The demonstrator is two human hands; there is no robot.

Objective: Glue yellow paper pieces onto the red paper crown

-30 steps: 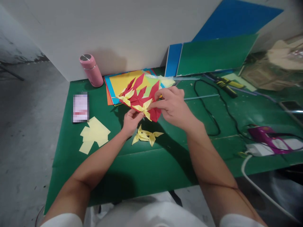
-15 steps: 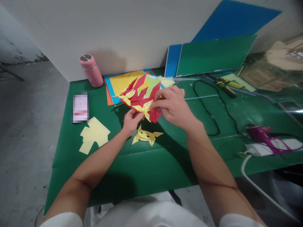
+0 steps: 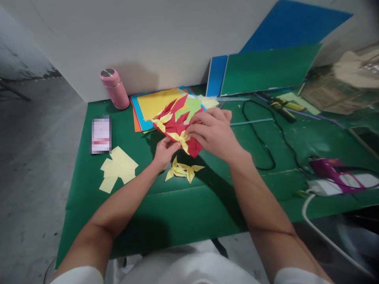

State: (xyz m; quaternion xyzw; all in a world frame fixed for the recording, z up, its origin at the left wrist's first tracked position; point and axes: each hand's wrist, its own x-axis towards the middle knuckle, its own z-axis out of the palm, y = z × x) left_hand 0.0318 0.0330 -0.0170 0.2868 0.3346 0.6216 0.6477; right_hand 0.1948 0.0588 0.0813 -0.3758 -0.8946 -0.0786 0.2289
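Note:
Both my hands hold a folded paper piece [image 3: 175, 123] made of red pointed units with yellow flower shapes on it, lifted above the green table [image 3: 207, 205]. My left hand [image 3: 163, 153] grips it from below with closed fingers. My right hand [image 3: 213, 133] pinches its right side, fingers curled over the red paper. Two loose yellow folded flowers [image 3: 182, 170] lie on the table just under my hands.
A stack of coloured paper sheets [image 3: 154, 103] lies behind my hands, beside a pink bottle [image 3: 114, 88]. A phone [image 3: 101, 134] and yellow paper squares [image 3: 117, 169] lie at left. At right are a black cable [image 3: 266, 146], a purple glue gun [image 3: 334, 169], pliers [image 3: 281, 105] and leaning green and blue boards [image 3: 266, 67].
My right hand has slid left and down over the red piece, covering more of it. The piece has tilted slightly. My left hand has hardly moved.

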